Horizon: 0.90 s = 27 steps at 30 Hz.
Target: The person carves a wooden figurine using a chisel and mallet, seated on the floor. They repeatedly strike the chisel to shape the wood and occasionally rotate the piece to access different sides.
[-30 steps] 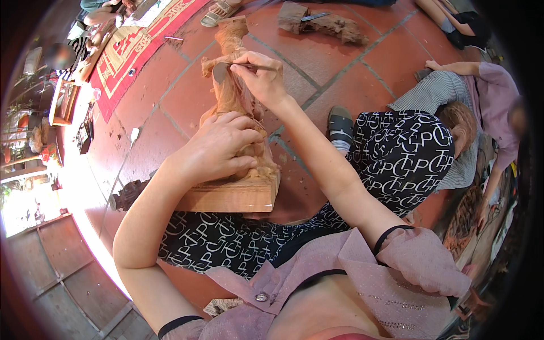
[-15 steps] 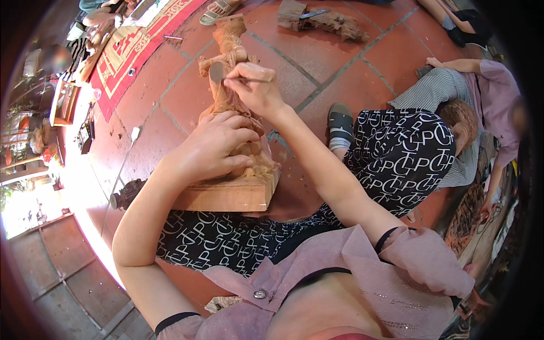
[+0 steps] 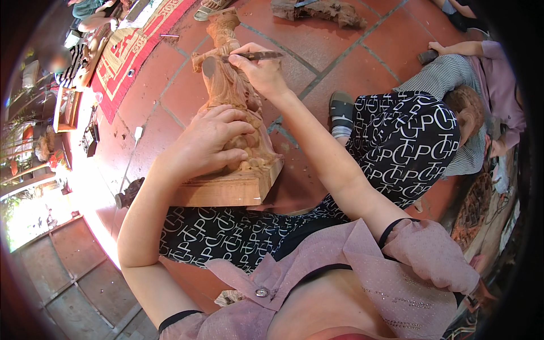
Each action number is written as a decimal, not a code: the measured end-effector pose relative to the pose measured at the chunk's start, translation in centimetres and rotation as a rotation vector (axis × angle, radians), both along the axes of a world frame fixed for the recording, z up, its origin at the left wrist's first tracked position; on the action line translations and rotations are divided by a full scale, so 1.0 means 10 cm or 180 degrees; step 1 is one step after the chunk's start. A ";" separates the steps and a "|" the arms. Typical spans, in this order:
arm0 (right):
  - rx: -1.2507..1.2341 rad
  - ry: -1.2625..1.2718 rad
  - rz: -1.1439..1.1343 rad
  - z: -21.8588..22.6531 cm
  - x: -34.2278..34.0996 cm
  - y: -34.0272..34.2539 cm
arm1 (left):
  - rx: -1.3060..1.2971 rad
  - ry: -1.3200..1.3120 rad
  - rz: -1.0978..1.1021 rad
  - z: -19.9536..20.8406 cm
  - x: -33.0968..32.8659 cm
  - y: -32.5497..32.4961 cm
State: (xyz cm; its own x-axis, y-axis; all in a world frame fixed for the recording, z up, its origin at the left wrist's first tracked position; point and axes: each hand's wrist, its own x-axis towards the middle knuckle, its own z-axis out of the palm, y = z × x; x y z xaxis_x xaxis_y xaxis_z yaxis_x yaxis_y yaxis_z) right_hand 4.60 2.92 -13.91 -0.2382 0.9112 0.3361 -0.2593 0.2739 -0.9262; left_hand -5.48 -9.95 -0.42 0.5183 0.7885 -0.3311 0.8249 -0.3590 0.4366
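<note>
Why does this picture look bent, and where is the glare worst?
Head view: the fisheye lens bends straight edges and blackens the corners; head view: sunlight whites out the bright strip of floor at left; head view: the bare left hand, bare right hand and orange-brown carved wooden statue look fairly clear.

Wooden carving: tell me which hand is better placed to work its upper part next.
Likely the right hand: it holds a slim dark tool near the carving's upper part; the left hand rests lower on the carving.
</note>
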 end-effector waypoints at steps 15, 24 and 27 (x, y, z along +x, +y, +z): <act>0.0850 -0.0515 -0.0038 -0.06 0.02 -0.13 | 0.0279 -0.0210 0.0014 -0.09 -0.04 -0.05; 0.1060 -0.0288 -0.0200 0.01 -0.06 0.01 | 0.0296 -0.0199 -0.0040 -0.07 -0.04 -0.02; 0.1291 -0.0264 -0.0321 -0.01 -0.08 -0.04 | 0.0206 -0.0183 -0.0020 -0.04 -0.02 -0.02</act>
State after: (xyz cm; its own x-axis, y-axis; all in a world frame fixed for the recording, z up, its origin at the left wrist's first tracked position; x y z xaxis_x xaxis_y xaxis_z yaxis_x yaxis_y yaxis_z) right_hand 3.77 2.57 -14.03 -0.1960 0.7292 0.6556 -0.1417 0.6405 -0.7548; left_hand -5.66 -10.20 -0.85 0.5401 0.8039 -0.2490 0.7968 -0.3931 0.4589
